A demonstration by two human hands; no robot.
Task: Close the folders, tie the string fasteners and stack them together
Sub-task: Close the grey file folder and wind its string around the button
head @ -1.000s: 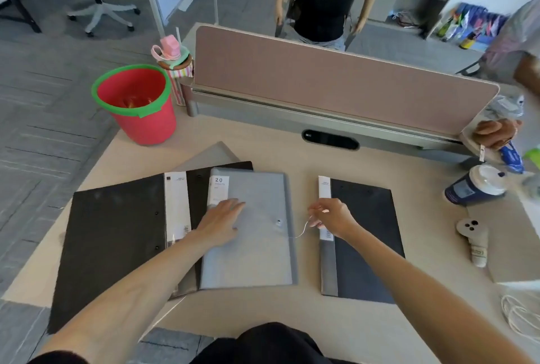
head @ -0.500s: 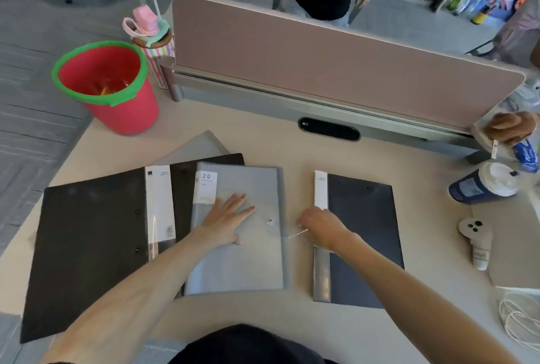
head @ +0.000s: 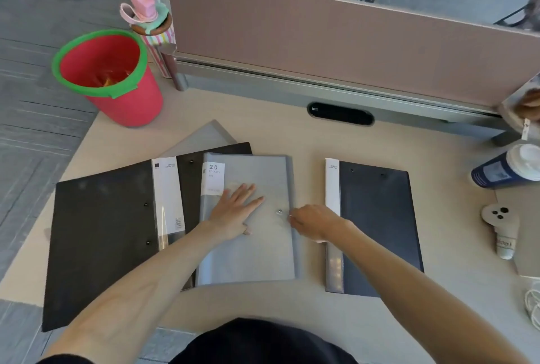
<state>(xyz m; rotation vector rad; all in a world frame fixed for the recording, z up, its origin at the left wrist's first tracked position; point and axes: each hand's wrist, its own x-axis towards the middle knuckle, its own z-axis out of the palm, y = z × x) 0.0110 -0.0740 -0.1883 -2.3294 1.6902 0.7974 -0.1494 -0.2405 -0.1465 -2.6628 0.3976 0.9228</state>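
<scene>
A closed grey translucent folder point(head: 257, 252) labelled "20 pockets" lies in the middle of the desk, with a small round fastener button point(head: 280, 212) near its right edge. My left hand point(head: 236, 209) presses flat on its cover, fingers spread. My right hand point(head: 314, 222) is at the folder's right edge, fingers pinched close to the button; the thin white string is hidden in the fingers. An open black folder point(head: 102, 235) lies to the left, partly under the grey one. A closed dark folder point(head: 380, 226) lies to the right.
A red bucket with a green rim point(head: 111, 77) stands at the back left beside a striped bottle point(head: 152, 27). A pink desk divider point(head: 350, 42) runs along the back. A blue cup point(head: 508, 171), a white controller point(head: 501, 229) and another person's hand point(head: 530, 106) are at the right.
My right hand has moved left, from over the dark folder's spine to the grey folder's button, taking up the string's slack. The left hand stays flat on the cover.
</scene>
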